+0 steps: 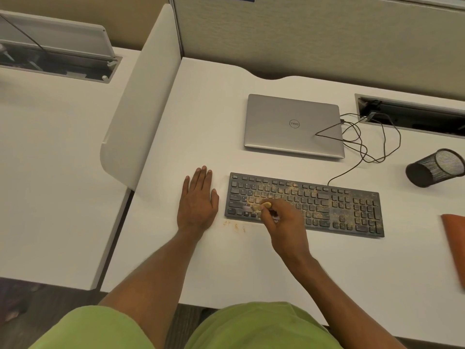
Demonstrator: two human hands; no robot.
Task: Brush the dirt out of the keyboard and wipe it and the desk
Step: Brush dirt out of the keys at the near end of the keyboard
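R hand [281, 217] over front-left part of kbd [339, 205], fingers curled round a small tan brush [261, 206], tip down on the keys near left end; motion blur there, so exact grip not clear. L hand [197, 206] flat on desk [226, 260] just left of kbd, palm down, fingers straight and close together, thumb out toward kbd's left end, holding nothing; thumb touching kbd or not: can't tell. Kbd black, full-size w/ numpad, lying flat toward desk's front edge, a bit right of centre, right end angled slightly nearer the front edge. Tan grit [297, 188] spread over the keys, thickest mid-rows and round numpad. Few specks [235, 225] on desk just off kbd's front-left corner. Closed silver laptop [294, 124] behind kbd, toward back edge, apart from it. Black cable [362, 152] off kbd's back edge, looping right of laptop and across its right edge, on to open cable slot [412, 114] at back-right. Black mesh cup [432, 168] tipped on its side near right edge, mouth facing right. Orange cloth [454, 243] at right edge, cut off by frame. White divider panel [141, 109] upright along desk's left edge.
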